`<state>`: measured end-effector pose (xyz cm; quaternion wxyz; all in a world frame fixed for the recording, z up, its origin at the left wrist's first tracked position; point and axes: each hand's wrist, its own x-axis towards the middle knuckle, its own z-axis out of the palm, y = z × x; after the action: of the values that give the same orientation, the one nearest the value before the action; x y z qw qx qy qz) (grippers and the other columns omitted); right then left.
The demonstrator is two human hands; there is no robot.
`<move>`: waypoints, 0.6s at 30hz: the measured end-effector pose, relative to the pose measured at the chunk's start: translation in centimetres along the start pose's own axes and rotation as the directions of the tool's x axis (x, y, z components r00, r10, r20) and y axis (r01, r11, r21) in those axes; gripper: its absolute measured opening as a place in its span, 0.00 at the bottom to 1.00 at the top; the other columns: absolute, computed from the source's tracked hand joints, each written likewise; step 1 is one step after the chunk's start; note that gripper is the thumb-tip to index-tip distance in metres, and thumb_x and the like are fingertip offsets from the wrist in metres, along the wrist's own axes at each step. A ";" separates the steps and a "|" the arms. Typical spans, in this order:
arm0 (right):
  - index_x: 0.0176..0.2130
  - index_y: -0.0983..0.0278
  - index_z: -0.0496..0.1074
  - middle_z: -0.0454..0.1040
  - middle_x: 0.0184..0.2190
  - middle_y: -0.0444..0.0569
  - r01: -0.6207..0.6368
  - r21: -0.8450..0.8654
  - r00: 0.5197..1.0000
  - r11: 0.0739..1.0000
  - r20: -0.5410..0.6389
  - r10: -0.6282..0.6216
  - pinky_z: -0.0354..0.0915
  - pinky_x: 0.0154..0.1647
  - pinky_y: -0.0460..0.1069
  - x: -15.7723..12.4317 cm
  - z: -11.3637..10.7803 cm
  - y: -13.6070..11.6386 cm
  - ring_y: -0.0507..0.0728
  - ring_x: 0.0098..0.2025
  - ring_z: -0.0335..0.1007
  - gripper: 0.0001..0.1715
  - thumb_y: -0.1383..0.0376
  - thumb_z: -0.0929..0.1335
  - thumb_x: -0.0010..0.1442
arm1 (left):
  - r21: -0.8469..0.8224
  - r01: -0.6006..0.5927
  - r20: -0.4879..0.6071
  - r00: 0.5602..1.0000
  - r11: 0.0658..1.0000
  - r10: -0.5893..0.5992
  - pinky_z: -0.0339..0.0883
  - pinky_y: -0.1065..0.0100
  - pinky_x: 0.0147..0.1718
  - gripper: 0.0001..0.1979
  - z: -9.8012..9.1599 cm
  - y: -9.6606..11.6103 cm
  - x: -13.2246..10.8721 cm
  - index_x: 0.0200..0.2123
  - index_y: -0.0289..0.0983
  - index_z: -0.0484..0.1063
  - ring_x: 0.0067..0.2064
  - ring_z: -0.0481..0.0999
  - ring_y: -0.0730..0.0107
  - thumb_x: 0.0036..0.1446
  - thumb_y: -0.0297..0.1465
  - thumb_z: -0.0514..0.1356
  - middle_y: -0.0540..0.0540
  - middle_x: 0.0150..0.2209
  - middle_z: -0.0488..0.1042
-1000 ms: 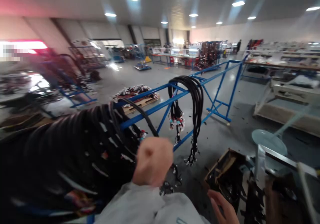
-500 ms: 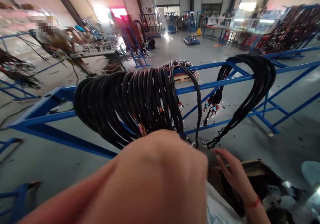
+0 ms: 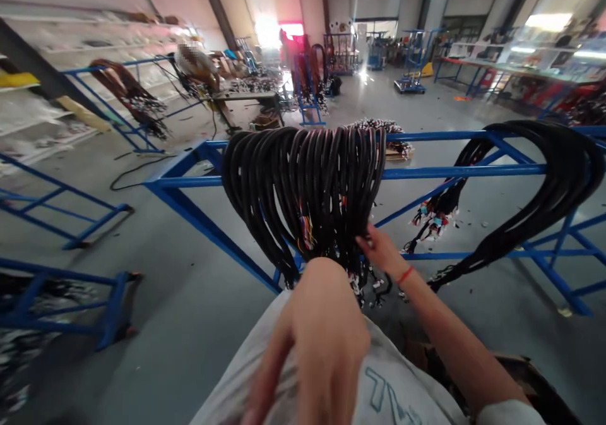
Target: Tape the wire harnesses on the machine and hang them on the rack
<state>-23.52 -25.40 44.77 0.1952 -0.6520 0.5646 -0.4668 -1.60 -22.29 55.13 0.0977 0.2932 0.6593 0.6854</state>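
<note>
A thick row of black sleeved wire harnesses (image 3: 303, 172) hangs over the blue rack (image 3: 180, 182), with coloured wire ends and white connectors below. My right hand (image 3: 383, 251), a red band at its wrist, has its thumb and fingers closed on the rightmost harness (image 3: 376, 191), partway down the hanging bundle. My left hand (image 3: 329, 330) is close to the camera, in front of the lower ends of the bundle. Its back faces me; the fingers are hidden or blurred, so I cannot see whether they hold anything.
A second bunch of black harnesses (image 3: 563, 166) hangs farther right on the rack. An open box (image 3: 525, 374) stands low at the right. More blue frames (image 3: 89, 210) stand left. A person (image 3: 196, 65) works at a table behind, and shelves (image 3: 52, 52) line the far left.
The view has turned left. The rightmost harness, earlier apart from the row, now hangs against it. My right hand has risen from below onto that harness; my left hand has drawn back lower.
</note>
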 end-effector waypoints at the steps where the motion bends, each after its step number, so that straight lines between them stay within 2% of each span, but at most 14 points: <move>1: 0.58 0.65 0.67 0.73 0.52 0.60 0.087 -0.067 0.988 0.994 0.133 -0.078 0.66 0.56 0.59 0.7 0.1 -1.0 0.62 0.54 0.70 0.28 0.53 0.61 0.65 | -0.134 -0.118 -0.109 0.989 0.984 0.104 0.49 0.68 0.08 0.24 -0.1 -0.7 0.5 0.25 0.46 0.80 0.19 0.70 0.66 0.48 0.59 0.58 0.45 0.21 0.70; 2: 0.58 0.65 0.67 0.72 0.53 0.60 0.164 -0.155 0.975 0.974 0.175 -0.136 0.64 0.58 0.59 1.0 -0.8 -1.5 0.62 0.56 0.68 0.27 0.55 0.60 0.65 | -0.213 -0.190 -0.191 0.970 0.958 0.150 0.52 0.68 0.09 0.26 -0.4 -1.4 0.8 0.27 0.44 0.81 0.18 0.70 0.67 0.48 0.59 0.58 0.44 0.21 0.72; 3: 0.59 0.66 0.66 0.70 0.56 0.61 0.210 -0.276 0.975 0.938 0.125 -0.182 0.60 0.61 0.60 1.1 -2.8 -1.5 0.63 0.60 0.64 0.28 0.56 0.60 0.65 | -0.272 -0.210 -0.211 0.965 0.939 0.155 0.55 0.69 0.11 0.26 -1.0 -2.1 0.9 0.30 0.41 0.81 0.18 0.71 0.67 0.48 0.58 0.60 0.43 0.22 0.74; 4: 0.61 0.67 0.64 0.65 0.60 0.63 0.187 -0.428 0.975 0.884 -0.025 -0.219 0.55 0.64 0.62 1.1 -5.6 -0.9 0.65 0.64 0.58 0.30 0.57 0.60 0.65 | -0.332 -0.171 -0.162 0.979 0.928 0.122 0.59 0.70 0.14 0.26 -1.6 -2.8 0.9 0.33 0.39 0.82 0.19 0.72 0.67 0.47 0.56 0.62 0.42 0.23 0.75; 5: 0.64 0.70 0.59 0.59 0.64 0.67 0.008 -0.578 0.923 0.816 -0.309 -0.229 0.50 0.66 0.65 1.0 -9.1 0.2 0.67 0.67 0.51 0.34 0.58 0.60 0.64 | -0.390 -0.083 -0.076 0.995 0.917 0.058 0.63 0.70 0.16 0.26 -2.3 -3.5 0.8 0.35 0.36 0.81 0.20 0.74 0.66 0.46 0.54 0.65 0.42 0.24 0.76; 6: 0.67 0.75 0.53 0.49 0.67 0.72 -0.241 -0.637 0.795 0.732 -0.562 -0.227 0.45 0.66 0.68 0.8 -13.0 1.6 0.71 0.70 0.42 0.41 0.57 0.63 0.62 | -0.439 0.020 -0.003 1.000 0.898 -0.023 0.66 0.70 0.19 0.27 -2.9 -4.2 0.5 0.36 0.35 0.80 0.21 0.75 0.65 0.44 0.53 0.67 0.42 0.25 0.77; 7: 0.69 0.80 0.46 0.41 0.69 0.76 -0.452 -0.614 0.684 0.647 -0.704 -0.191 0.42 0.66 0.69 0.5 -16.7 3.2 0.76 0.71 0.35 0.51 0.55 0.66 0.60 | -0.475 0.114 0.040 0.993 0.873 -0.108 0.67 0.69 0.21 0.28 -3.2 -5.0 0.1 0.36 0.34 0.79 0.22 0.75 0.65 0.41 0.52 0.69 0.42 0.25 0.77; 8: 0.69 0.85 0.43 0.39 0.68 0.80 -0.587 -0.568 0.614 0.577 -0.776 -0.141 0.42 0.65 0.70 0.1 -20.2 4.7 0.79 0.70 0.34 0.54 0.56 0.67 0.58 | -0.507 0.160 0.011 0.984 0.847 -0.179 0.67 0.69 0.21 0.29 -3.4 -5.9 -0.3 0.35 0.34 0.78 0.22 0.74 0.65 0.38 0.53 0.71 0.44 0.25 0.77; 9: 0.68 0.86 0.43 0.41 0.68 0.81 -0.642 -0.571 0.622 0.511 -0.778 -0.088 0.45 0.64 0.69 -0.3 -23.0 6.0 0.78 0.70 0.37 0.49 0.61 0.64 0.61 | -0.532 0.143 -0.078 0.973 0.835 -0.217 0.66 0.70 0.21 0.31 -3.3 -6.8 -0.7 0.35 0.33 0.77 0.22 0.73 0.67 0.37 0.54 0.71 0.46 0.24 0.76; 11: 0.68 0.86 0.43 0.43 0.67 0.81 -0.670 -0.633 0.676 0.389 -0.736 -0.032 0.51 0.61 0.67 -1.2 -26.6 7.5 0.76 0.69 0.42 0.41 0.69 0.58 0.63 | -0.540 0.001 -0.270 0.947 0.842 -0.175 0.62 0.72 0.20 0.32 -2.6 -8.5 -1.5 0.36 0.33 0.76 0.21 0.70 0.71 0.39 0.55 0.70 0.48 0.23 0.73; 12: 0.68 0.85 0.44 0.45 0.67 0.81 -0.664 -0.667 0.703 0.337 -0.711 -0.021 0.54 0.59 0.66 -1.4 -27.5 7.7 0.75 0.68 0.45 0.39 0.72 0.56 0.63 | -0.531 -0.086 -0.347 0.930 0.843 -0.123 0.60 0.73 0.20 0.32 -2.2 -9.1 -1.7 0.37 0.33 0.75 0.20 0.68 0.73 0.42 0.55 0.68 0.48 0.23 0.72; 14: 0.66 0.84 0.50 0.51 0.64 0.81 -0.667 -0.698 0.720 0.261 -0.694 -0.016 0.57 0.56 0.65 -1.4 -28.2 7.1 0.75 0.64 0.52 0.36 0.71 0.57 0.62 | -0.506 -0.221 -0.462 0.886 0.834 -0.046 0.58 0.75 0.20 0.29 -1.6 -9.9 -1.9 0.40 0.32 0.75 0.20 0.65 0.76 0.49 0.52 0.66 0.49 0.23 0.70; 16: 0.60 0.85 0.58 0.59 0.58 0.79 -0.692 -0.678 0.705 0.247 -0.709 0.029 0.60 0.54 0.61 -0.9 -28.7 5.6 0.73 0.59 0.59 0.33 0.68 0.63 0.60 | -0.490 -0.261 -0.510 0.860 0.832 -0.031 0.56 0.75 0.21 0.26 -1.5 -10.1 -1.4 0.41 0.31 0.75 0.21 0.64 0.77 0.52 0.50 0.64 0.48 0.24 0.70; 18: 0.55 0.84 0.63 0.62 0.54 0.79 -0.727 -0.622 0.675 0.291 -0.724 0.137 0.61 0.53 0.59 -0.1 -29.5 3.8 0.71 0.56 0.63 0.30 0.65 0.66 0.59 | -0.493 -0.238 -0.476 0.879 0.837 -0.030 0.56 0.74 0.22 0.27 -2.1 -10.0 -0.3 0.42 0.30 0.75 0.22 0.65 0.76 0.52 0.49 0.64 0.47 0.25 0.70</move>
<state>-50.06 -18.33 56.12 -0.2187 -0.2982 0.9106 -0.1847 -5.01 -23.09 45.49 -0.0237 0.1172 0.4266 0.8965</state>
